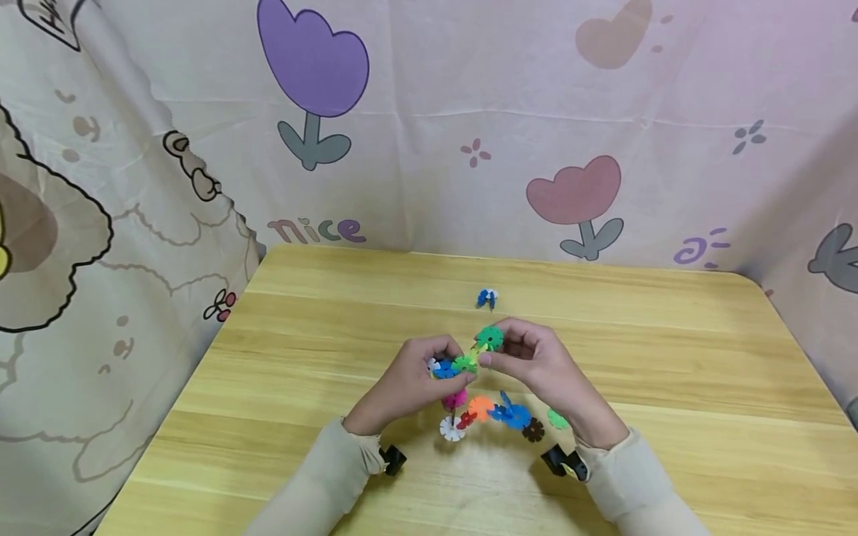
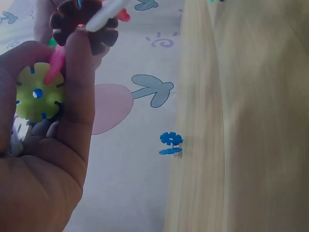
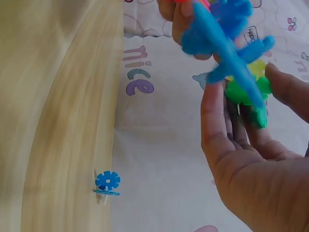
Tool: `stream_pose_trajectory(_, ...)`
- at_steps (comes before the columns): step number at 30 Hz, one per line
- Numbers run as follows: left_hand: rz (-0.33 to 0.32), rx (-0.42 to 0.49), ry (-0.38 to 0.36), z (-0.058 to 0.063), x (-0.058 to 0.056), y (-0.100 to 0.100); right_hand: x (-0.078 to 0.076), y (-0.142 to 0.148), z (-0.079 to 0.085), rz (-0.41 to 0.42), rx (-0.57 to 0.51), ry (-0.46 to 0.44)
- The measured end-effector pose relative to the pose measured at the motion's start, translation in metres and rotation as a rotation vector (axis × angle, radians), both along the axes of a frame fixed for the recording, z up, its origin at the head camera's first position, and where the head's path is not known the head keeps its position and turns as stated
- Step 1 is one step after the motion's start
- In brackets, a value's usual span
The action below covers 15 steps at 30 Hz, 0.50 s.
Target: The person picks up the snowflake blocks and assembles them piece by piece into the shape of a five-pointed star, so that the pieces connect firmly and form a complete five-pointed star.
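Observation:
Both hands hold a chain of slotted plastic snowflake discs above the table. My left hand (image 1: 410, 383) grips the chain's left part, where a blue disc (image 1: 444, 369) and a pale green disc (image 1: 465, 364) show by the thumb. A yellow disc (image 2: 38, 94) sits among its fingers in the left wrist view. Thumb and fingers of my right hand (image 1: 546, 368) pinch the upper end, near a dark green disc (image 1: 491, 339). Below the hands, a pink disc (image 1: 455, 399), a white disc (image 1: 452, 429), an orange disc (image 1: 480, 408), a blue disc (image 1: 518, 417) and a brown disc (image 1: 533, 429) show.
A small joined piece of blue and white discs (image 1: 487, 298) stands farther back on the wooden table (image 1: 322, 313). A light green disc (image 1: 558, 418) shows beside the right wrist. Behind the table hangs a printed cloth (image 1: 429, 186), with another side of it at left.

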<state>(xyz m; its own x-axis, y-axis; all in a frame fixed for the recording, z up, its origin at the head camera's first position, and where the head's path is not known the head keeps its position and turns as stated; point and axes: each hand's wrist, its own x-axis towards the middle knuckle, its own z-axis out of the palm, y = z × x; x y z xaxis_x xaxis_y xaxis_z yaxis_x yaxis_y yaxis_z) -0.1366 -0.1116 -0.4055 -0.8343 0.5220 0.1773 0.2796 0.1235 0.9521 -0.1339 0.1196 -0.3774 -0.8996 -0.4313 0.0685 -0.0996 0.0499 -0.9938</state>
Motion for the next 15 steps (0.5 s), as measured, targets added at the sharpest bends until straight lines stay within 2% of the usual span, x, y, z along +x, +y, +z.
stream_pose_trajectory(5,0.002,-0.004,-0.044,0.0032,0.0011,0.0009,0.0001,-0.0028,-0.0020,-0.020,-0.030,0.021)
stream_pose_trajectory(15,-0.018,-0.010,-0.011,0.0025,-0.0002,0.0020,0.0016,-0.0055,-0.0022,-0.032,-0.025,0.015)
